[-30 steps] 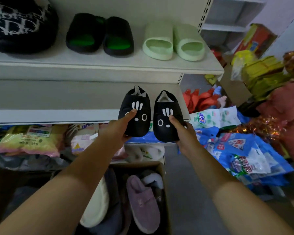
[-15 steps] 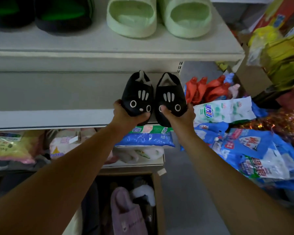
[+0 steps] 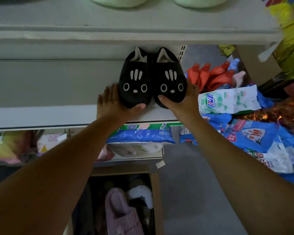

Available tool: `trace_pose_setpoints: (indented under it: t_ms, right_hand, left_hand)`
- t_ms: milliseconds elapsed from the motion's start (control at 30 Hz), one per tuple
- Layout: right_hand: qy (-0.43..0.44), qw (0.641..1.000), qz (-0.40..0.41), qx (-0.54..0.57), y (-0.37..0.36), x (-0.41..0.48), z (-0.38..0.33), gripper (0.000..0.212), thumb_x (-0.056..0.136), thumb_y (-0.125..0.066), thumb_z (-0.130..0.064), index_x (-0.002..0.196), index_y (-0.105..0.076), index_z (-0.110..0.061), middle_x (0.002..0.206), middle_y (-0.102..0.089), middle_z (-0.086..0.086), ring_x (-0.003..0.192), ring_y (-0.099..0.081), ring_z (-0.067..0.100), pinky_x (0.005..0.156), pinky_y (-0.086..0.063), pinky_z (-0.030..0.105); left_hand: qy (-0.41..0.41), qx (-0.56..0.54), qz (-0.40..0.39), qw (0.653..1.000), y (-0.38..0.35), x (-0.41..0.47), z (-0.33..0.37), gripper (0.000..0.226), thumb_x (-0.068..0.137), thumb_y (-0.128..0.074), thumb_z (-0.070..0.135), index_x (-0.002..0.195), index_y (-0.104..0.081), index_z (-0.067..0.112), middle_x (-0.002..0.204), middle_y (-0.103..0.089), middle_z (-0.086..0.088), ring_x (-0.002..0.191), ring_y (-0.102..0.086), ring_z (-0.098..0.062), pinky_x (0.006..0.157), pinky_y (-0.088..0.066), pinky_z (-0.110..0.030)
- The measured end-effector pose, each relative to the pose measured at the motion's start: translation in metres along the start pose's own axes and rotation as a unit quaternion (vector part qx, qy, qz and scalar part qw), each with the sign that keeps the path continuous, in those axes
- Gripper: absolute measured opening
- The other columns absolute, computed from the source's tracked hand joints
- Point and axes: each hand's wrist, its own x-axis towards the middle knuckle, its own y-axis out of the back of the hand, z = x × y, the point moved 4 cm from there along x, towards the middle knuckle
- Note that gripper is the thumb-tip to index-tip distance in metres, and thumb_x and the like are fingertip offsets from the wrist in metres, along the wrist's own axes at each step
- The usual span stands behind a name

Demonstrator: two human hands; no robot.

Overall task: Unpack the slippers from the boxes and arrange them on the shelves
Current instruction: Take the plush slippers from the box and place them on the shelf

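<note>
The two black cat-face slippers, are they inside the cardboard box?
No, the black cat-face slippers sit side by side on the white metal shelf.

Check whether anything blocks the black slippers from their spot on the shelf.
Nothing visible does. The black slippers already rest on the shelf, with the left hand and right hand holding their toes.
</note>
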Motion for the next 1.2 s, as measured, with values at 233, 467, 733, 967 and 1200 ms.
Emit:
trace_pose_setpoints:
  t_ms: [233, 467, 733, 967, 1200]
  right_hand:
    - [-0.004, 0.999, 0.038, 0.031, 0.003, -0.007, 0.002, 0.082, 0.067, -0.09, -0.037, 0.137, -0.05, -0.022, 0.132, -0.048, -0.006, 0.118, -0.047, -0.002, 0.101, -0.039, 0.009]
    - [-0.004, 0.999, 0.049, 0.019, 0.001, -0.011, 0.001, 0.084, 0.068, -0.085, -0.043, 0.14, -0.048, -0.024, 0.134, -0.05, -0.008, 0.125, -0.05, 0.006, 0.107, -0.044, 0.027]
    - [-0.019, 1.0, 0.002, 0.004, 0.008, -0.018, -0.011, 0.083, 0.065, -0.084, -0.052, 0.135, -0.052, -0.022, 0.13, -0.057, -0.004, 0.12, -0.058, 0.009, 0.104, -0.05, 0.037]
    - [-0.038, 0.987, -0.08, -0.132, 0.019, -0.113, -0.026, 0.101, 0.081, -0.08, -0.05, 0.158, -0.024, -0.016, 0.16, -0.031, 0.006, 0.147, -0.029, 0.02, 0.115, -0.029, 0.028]
    - [-0.012, 0.963, -0.158, -0.22, -0.031, -0.241, -0.048, 0.101, 0.078, -0.082, -0.048, 0.155, -0.032, -0.006, 0.159, -0.034, 0.013, 0.148, -0.031, 0.027, 0.118, -0.029, 0.037]
  left_hand:
    - [0.003, 0.014, -0.016, 1.0, -0.004, 0.003, -0.005, 0.139, 0.055, -0.046, 0.096, 0.162, 0.001, 0.022, 0.171, -0.001, 0.001, 0.157, 0.005, -0.018, 0.126, 0.003, -0.046]
    - [-0.01, 0.048, -0.002, 0.999, -0.009, 0.002, -0.005, 0.133, 0.064, -0.045, 0.099, 0.161, 0.006, 0.025, 0.171, 0.004, 0.0, 0.157, 0.008, -0.02, 0.125, 0.004, -0.046]
    - [-0.019, 0.012, -0.024, 0.999, 0.001, 0.007, -0.004, 0.125, 0.069, -0.058, 0.089, 0.161, -0.005, 0.023, 0.17, -0.005, -0.002, 0.157, -0.001, -0.024, 0.125, -0.003, -0.044]
    - [-0.062, -0.161, -0.002, 0.985, 0.041, -0.052, -0.056, 0.091, 0.073, -0.083, 0.057, 0.144, -0.051, 0.01, 0.148, -0.052, -0.009, 0.135, -0.049, -0.027, 0.112, -0.038, -0.031]
    - [-0.204, -0.065, 0.025, 0.976, 0.06, -0.149, -0.153, 0.089, 0.074, -0.064, 0.068, 0.133, -0.059, 0.002, 0.14, -0.057, -0.018, 0.132, -0.05, -0.033, 0.113, -0.037, -0.037]
